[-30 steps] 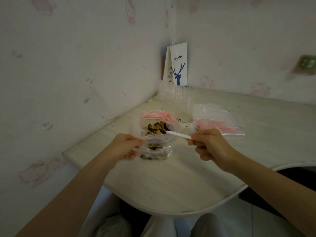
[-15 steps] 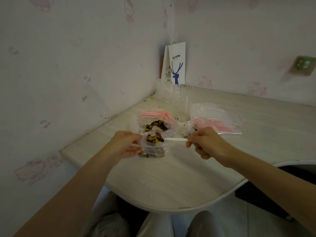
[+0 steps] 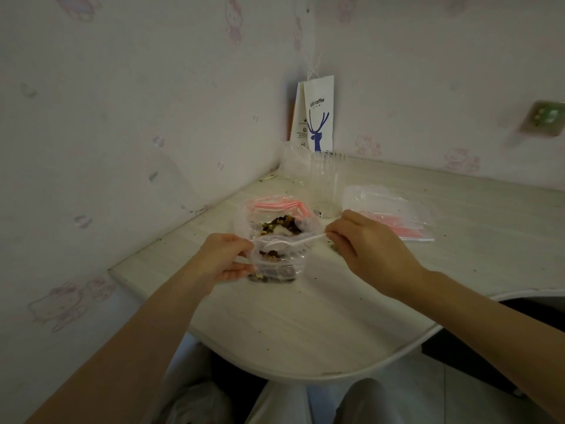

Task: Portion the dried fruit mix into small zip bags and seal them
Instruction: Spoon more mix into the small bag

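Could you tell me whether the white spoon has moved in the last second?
Yes: the spoon came from over the fruit mix bag toward the person, into the small zip bag.

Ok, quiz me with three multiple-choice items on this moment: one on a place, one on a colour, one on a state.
1. Where does the paper coffee bag stand?
A) at the far corner of the table, against the wall
B) at the table's near edge
C) on the floor

2. What colour is the spoon that the right hand holds?
A) pink
B) white
C) blue

3. How is the small zip bag that the left hand holds?
A) sealed, lying flat
B) empty, folded
C) held open, with some fruit mix inside

Answers:
1 A: it stands upright where the two walls meet.
2 B: its handle and bowl both show white.
3 C: its mouth gapes around the spoon's bowl, and dark pieces lie at its bottom.
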